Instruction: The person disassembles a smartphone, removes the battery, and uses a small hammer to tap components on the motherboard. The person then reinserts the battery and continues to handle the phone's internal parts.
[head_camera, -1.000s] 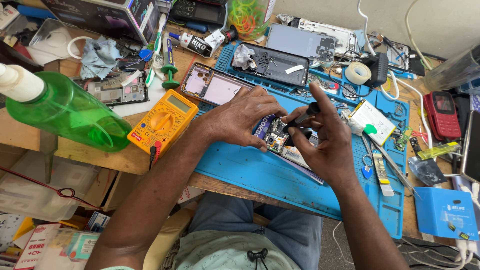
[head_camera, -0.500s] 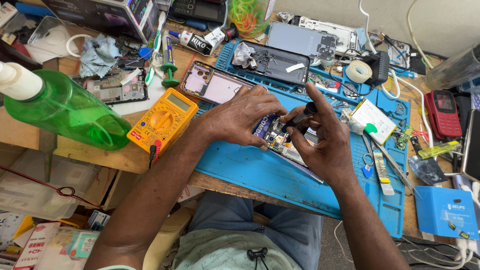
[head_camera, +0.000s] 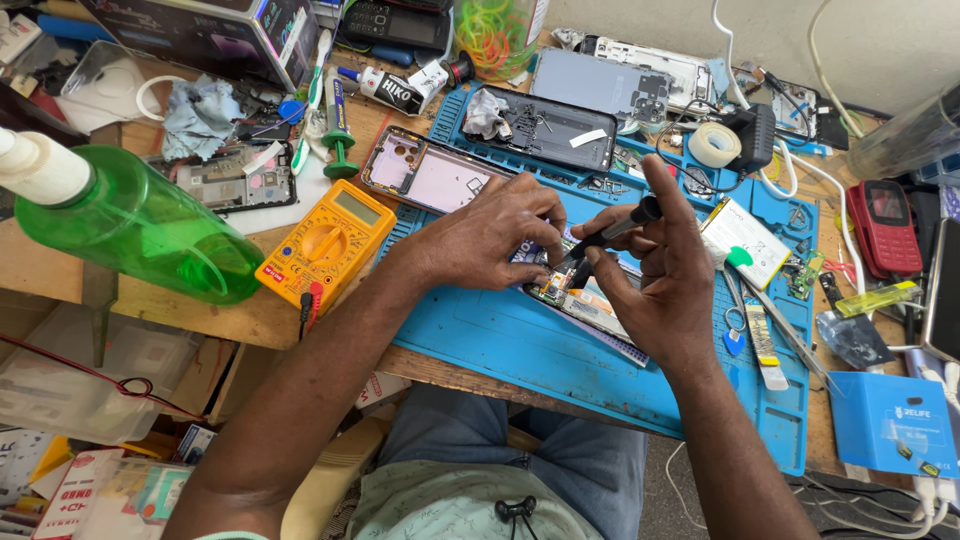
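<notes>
Blue silicone mat (head_camera: 520, 340) as the landmark here, spread over the wooden counter (head_camera: 200, 315). Dead centre of the mat: opened phone (head_camera: 590, 300), back off, board and innards exposed.

Left hand (head_camera: 490, 240) pressed down on the phone's upper end, fingers curled over the edge, pinning it flat. Right hand (head_camera: 660, 270) closed around a slim black screwdriver-type tool (head_camera: 620, 228), pinched between thumb and fingers, tip angled down into the board right beside the left fingertips.

Looks like mid-step on some small screw or connector at the board end. Can't tell which, too tiny and half hidden by fingers. Next move, just my guess: calls for a steady tip, light pressure, and a firm left-hand hold against sliding.

Packages and labels, all placed off the mat:
- Just off the left edge: yellow multimeter (head_camera: 325, 245) with a grey screen and a small red label strip at its bottom.
- Further left: green plastic bottle (head_camera: 140, 230) lying on its side, white cap, no label visible.
- Beyond the far-left corner: dark glossy carton (head_camera: 200, 30) with colourful print.
- Beyond the far edge: small black-and-white tube (head_camera: 400, 90) with bold lettering, plus a clear jar of green rubber bands (head_camera: 495, 35).
- On the mat's right side: flat white pack (head_camera: 745, 240) with a green tab, printed text too small to read.
- Off the near-right corner: square blue box (head_camera: 890, 425) with a white logo.
- Off the right edge: red keypad phone (head_camera: 885, 215).
</notes>
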